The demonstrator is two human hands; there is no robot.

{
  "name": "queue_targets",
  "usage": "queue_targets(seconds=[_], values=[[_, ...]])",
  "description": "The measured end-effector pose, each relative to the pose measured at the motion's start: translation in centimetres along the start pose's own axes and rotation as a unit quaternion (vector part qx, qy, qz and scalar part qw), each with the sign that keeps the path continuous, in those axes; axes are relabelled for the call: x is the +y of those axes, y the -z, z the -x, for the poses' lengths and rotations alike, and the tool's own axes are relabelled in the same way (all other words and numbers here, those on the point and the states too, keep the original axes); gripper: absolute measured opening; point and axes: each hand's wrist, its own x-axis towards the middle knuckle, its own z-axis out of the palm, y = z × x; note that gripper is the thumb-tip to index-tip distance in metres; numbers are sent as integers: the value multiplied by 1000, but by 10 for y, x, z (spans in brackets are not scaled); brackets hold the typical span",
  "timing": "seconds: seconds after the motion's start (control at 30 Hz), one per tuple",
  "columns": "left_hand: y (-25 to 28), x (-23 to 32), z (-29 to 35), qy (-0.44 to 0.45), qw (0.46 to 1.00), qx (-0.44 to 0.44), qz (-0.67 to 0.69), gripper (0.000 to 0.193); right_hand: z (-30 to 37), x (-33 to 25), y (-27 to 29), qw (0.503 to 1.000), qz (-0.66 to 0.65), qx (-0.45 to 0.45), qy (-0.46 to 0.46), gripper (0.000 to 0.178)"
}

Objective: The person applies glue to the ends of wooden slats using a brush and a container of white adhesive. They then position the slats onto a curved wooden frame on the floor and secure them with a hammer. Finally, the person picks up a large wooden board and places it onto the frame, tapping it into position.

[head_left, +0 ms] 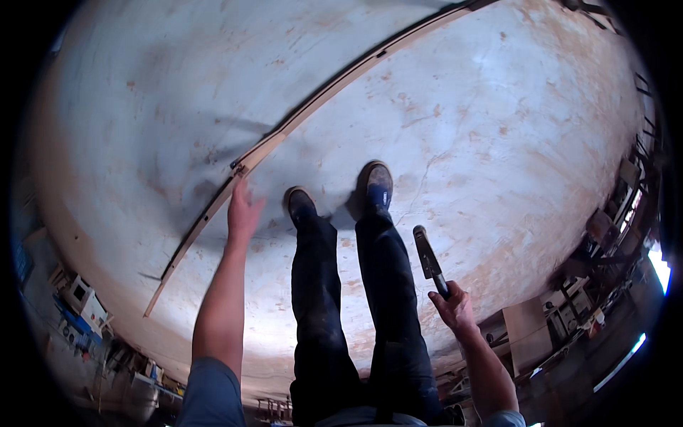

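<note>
A dusty concrete floor [455,114] fills the view. A long thin wooden strip [299,124] lies across it. The left hand [242,211], fingers spread open, reaches beside the strip's near part. The right hand [453,307] is closed around a hammer [428,257] by the right leg.

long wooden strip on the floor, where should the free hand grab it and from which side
Grip the long wooden strip at its midsection by the small dark clip, where the left hand already reaches. Come from above on the near side and pinch its narrow edges: it lies flat and thin. The right hand holds a hammer.
</note>
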Motion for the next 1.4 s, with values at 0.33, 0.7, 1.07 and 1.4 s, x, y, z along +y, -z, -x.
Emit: queue_targets(seconds=[0.33,0.7,1.07,1.4], values=[[114,-10,232,92,937,-253,-222,64,113,159,-65,983,-102,18,-150,47],[199,226,172,-91,946,-166,-262,59,300,231,-149,873,-403,-22,-272,48],[75,453,155,-145,933,-250,-216,57,266,239,-138,736,-617,-79,-270,35],[-107,573,96,-261,827,-367,-335,56,239,301,101,600,-755,134,-228,73]])
